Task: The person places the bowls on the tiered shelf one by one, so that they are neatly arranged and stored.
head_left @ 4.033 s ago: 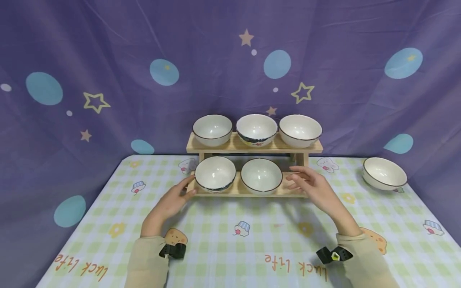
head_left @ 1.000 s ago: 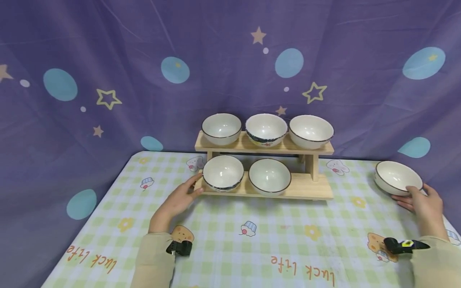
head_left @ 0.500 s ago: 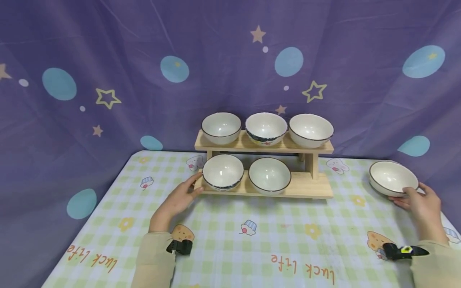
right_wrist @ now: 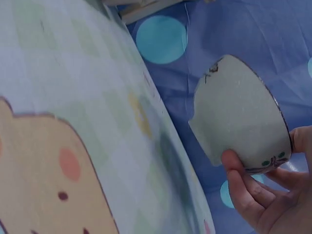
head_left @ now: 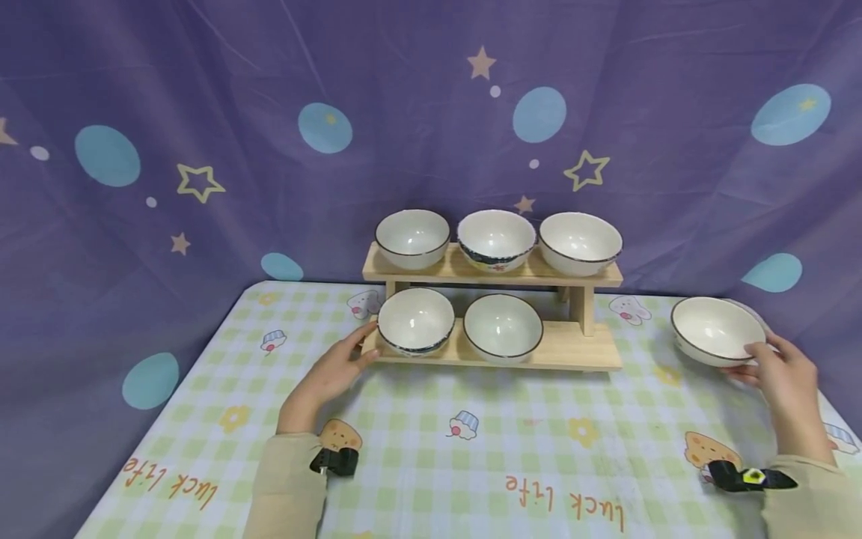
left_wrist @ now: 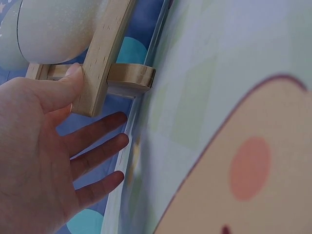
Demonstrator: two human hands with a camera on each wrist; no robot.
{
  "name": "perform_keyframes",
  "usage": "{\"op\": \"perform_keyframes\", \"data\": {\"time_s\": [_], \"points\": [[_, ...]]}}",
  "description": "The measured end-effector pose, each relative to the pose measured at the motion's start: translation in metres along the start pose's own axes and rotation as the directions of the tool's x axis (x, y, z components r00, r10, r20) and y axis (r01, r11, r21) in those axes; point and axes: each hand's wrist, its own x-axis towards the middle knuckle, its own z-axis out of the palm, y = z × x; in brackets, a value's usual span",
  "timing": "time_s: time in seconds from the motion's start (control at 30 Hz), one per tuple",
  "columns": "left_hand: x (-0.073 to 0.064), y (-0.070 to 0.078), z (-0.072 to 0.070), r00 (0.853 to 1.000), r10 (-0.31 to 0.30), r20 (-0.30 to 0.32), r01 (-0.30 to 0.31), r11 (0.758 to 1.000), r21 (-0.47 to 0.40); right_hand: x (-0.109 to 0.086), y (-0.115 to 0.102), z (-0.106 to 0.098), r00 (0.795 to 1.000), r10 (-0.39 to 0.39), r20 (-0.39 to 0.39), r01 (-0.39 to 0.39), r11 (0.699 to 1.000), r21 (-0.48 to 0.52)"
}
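Note:
My right hand (head_left: 786,382) grips a white bowl (head_left: 715,329) with a dark rim by its right side, thumb at the rim and fingers underneath. In the right wrist view this bowl (right_wrist: 239,112) is clear of the tablecloth and shows small painted marks; my right hand (right_wrist: 268,200) holds its lower side. My left hand (head_left: 330,374) holds the left end of the lower board of a two-tier wooden rack (head_left: 579,348). The left wrist view shows my left hand (left_wrist: 53,146) with its thumb on the board end (left_wrist: 90,97) and the other fingers spread out.
Three bowls line the upper board: a plain one (head_left: 412,241), a patterned one (head_left: 497,243) and another dark-rimmed one (head_left: 581,245). On the lower board stand a bowl (head_left: 416,322) and a pale bowl (head_left: 503,329), left and middle. A checked tablecloth (head_left: 404,479) meets a purple curtain (head_left: 222,97) behind.
My right hand has gone from the rack's right side to the far-right bowl, gripped it, lifted it and moved it left. My left hand stays at the rack's left end.

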Motion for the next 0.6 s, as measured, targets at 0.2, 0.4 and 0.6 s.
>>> {"op": "perform_keyframes", "data": {"time_s": [0.2,0.4,0.6], "points": [[0.0,0.0,0.0,1.0,0.0,0.003,0.0,1.0,0.001,-0.031,-0.032,0.008,0.994,-0.067,0.092,0.055,0.991,0.125],[0.001,0.0,0.001,1.0,0.007,0.006,-0.007,1.0,-0.007,-0.039,-0.043,0.013,0.988,-0.103,0.115,0.084,0.983,0.163],[0.0,0.002,0.0,1.0,-0.006,0.01,0.006,1.0,0.008,-0.044,-0.047,0.02,0.982,-0.152,0.114,0.142,0.986,0.093]]}}
